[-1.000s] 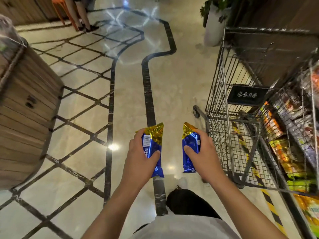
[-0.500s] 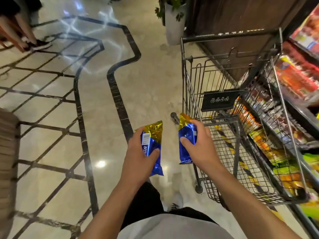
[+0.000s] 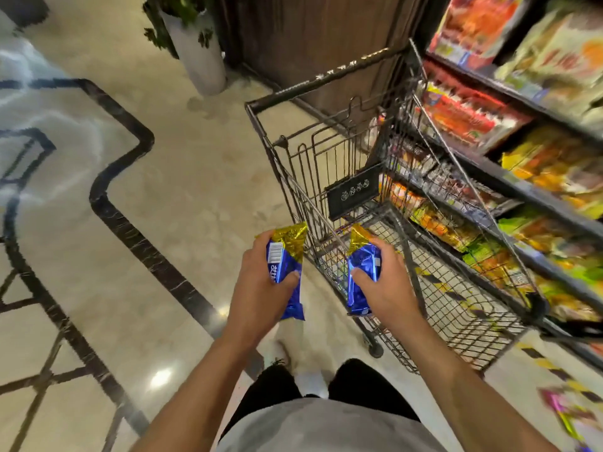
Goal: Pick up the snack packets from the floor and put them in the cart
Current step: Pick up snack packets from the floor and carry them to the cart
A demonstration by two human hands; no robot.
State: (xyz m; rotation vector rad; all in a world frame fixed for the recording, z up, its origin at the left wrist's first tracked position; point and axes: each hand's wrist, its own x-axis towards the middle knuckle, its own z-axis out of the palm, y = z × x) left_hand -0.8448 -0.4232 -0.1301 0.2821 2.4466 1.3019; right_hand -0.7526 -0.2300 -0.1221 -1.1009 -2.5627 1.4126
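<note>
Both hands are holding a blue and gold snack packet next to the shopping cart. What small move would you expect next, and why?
Probably the right hand reaches a little further right over the cart rim and lets its packet go. That packet already overlaps the wire basket, while the left hand and its packet are over the floor beside the cart.

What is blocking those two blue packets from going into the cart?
Only the cart's near wire side. The right hand's packet is at that side, the left hand's packet just outside it. The basket is open on top, so lifting over should clear it.

Two hands [image 3: 261, 285] [image 3: 383, 285], each gripping a packet [image 3: 287, 265] [image 3: 360, 278], beside cart [image 3: 326, 79]
</note>
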